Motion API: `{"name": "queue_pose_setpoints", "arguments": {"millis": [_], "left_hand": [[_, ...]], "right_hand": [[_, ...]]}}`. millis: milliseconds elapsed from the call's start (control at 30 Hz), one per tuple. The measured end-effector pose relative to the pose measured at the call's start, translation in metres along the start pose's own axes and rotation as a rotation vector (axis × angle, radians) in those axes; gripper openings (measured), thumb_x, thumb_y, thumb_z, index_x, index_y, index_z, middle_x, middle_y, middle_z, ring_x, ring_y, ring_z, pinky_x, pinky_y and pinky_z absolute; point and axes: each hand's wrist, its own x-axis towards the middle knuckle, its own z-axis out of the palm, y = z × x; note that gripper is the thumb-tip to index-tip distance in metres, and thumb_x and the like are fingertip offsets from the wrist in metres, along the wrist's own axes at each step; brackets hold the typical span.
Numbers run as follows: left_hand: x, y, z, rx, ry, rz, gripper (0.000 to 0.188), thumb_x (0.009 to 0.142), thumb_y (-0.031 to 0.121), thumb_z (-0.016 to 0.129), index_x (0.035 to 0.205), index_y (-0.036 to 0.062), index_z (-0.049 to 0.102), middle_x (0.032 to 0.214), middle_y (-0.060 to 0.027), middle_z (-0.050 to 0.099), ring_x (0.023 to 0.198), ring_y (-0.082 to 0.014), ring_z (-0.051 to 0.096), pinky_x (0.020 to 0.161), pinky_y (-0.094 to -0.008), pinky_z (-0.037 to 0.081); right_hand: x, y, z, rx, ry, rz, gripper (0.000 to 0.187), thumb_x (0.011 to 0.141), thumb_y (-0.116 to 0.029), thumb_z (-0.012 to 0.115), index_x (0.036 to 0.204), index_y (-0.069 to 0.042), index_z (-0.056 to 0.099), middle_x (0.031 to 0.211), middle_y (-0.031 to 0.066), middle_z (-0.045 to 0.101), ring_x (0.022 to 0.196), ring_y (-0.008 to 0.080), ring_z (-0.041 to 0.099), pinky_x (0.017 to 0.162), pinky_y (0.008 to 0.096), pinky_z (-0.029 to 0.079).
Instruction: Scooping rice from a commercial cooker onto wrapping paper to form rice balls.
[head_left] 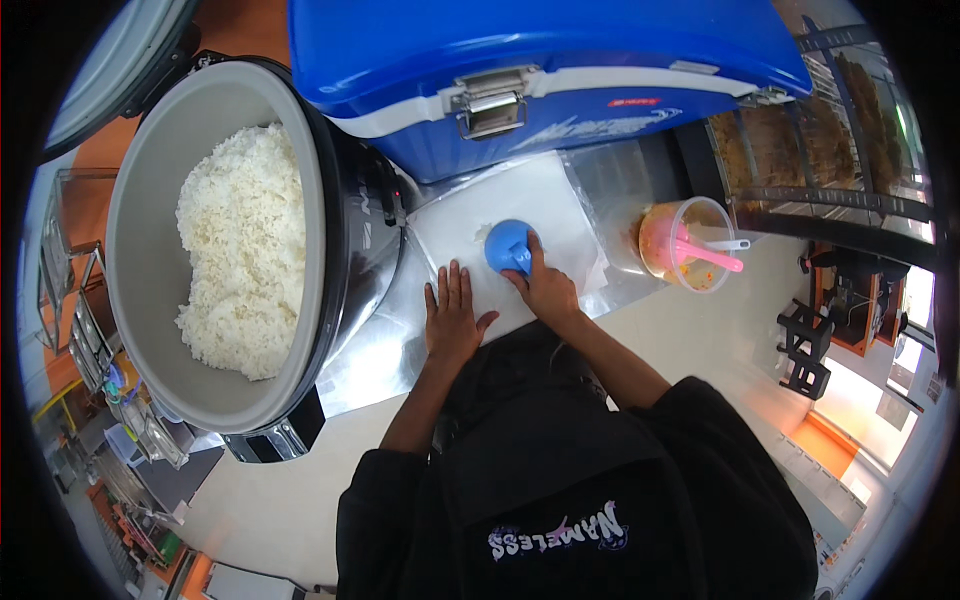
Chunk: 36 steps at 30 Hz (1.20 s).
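My right hand [549,290] grips a small blue plastic cup [503,240] by its side, thumb and forefinger against it. The cup appears to sit upside down on a stack of white paper sheets [548,190]. My left hand [454,315] lies flat on the near left part of the paper, fingers stretched out and nothing held. Left of my hands stands a large open rice cooker [135,270] with a grey inner pot. A big mound of cooked white rice [245,250] fills much of that pot.
A large blue cooler box [420,150] with metal latches stands behind the paper. On the right, a clear plastic tub [655,240] with reddish residue holds a pink spoon [715,255] and a white-handled utensil. A dark metal-framed rack [840,200] is farther right. Everything rests on a shiny metal table [375,370].
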Motion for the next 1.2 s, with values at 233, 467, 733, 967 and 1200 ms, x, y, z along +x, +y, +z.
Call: {"name": "queue_pose_setpoints", "arguments": {"millis": [233, 467, 733, 967, 1200], "left_hand": [[-0.004, -0.004, 0.002, 0.037, 0.011, -0.002, 0.091, 0.090, 0.063, 0.045, 0.149, -0.0026, 0.021, 0.159, -0.0178, 0.013, 0.148, -0.0335, 0.011, 0.116, -0.0543, 0.014], [-0.003, -0.004, 0.005, 0.025, 0.061, 0.022, 0.095, 0.089, 0.063, 0.047, 0.148, -0.0062, 0.020, 0.158, -0.0213, 0.013, 0.147, -0.0362, 0.011, 0.116, -0.0559, 0.013], [-0.013, 0.024, -0.006, -0.065, -0.143, -0.173, 0.108, 0.083, 0.064, 0.057, 0.150, -0.0063, 0.009, 0.160, -0.0204, 0.003, 0.148, -0.0340, 0.000, 0.118, -0.0515, 0.004], [-0.011, 0.023, 0.010, -0.073, -0.065, -0.201, 0.116, 0.078, 0.067, 0.059, 0.149, -0.0087, 0.007, 0.159, -0.0223, 0.003, 0.148, -0.0358, 0.002, 0.118, -0.0526, 0.008], [-0.003, 0.046, -0.005, -0.154, -0.166, -0.264, 0.116, 0.078, 0.061, 0.065, 0.150, -0.0075, 0.003, 0.159, -0.0230, -0.002, 0.148, -0.0341, -0.005, 0.119, -0.0494, 0.001]], "right_hand": [[0.003, 0.002, -0.007, 0.136, 0.030, -0.054, 0.082, 0.089, -0.056, 0.057, 0.148, -0.010, 0.023, 0.078, 0.0281, 0.066, 0.074, 0.0474, 0.065, 0.068, 0.0524, 0.052], [0.002, 0.002, -0.028, 0.318, 0.140, -0.152, 0.080, 0.088, -0.051, 0.061, 0.148, -0.014, 0.023, 0.084, 0.0285, 0.066, 0.076, 0.0492, 0.064, 0.069, 0.0541, 0.051], [-0.033, 0.047, -0.010, -0.296, 0.117, -0.556, 0.081, 0.086, -0.045, 0.065, 0.149, -0.012, 0.026, 0.076, 0.0149, 0.068, 0.057, 0.0302, 0.066, 0.052, 0.0403, 0.053], [0.006, 0.050, -0.033, -0.354, 0.230, -0.687, 0.078, 0.084, -0.048, 0.065, 0.147, -0.013, 0.033, 0.076, 0.0096, 0.068, 0.055, 0.0260, 0.065, 0.051, 0.0368, 0.053], [0.034, 0.067, -0.046, -0.305, 0.137, -0.922, 0.079, 0.082, -0.056, 0.062, 0.146, -0.019, 0.035, 0.079, 0.0099, 0.069, 0.059, 0.0261, 0.066, 0.054, 0.0372, 0.053]]}}
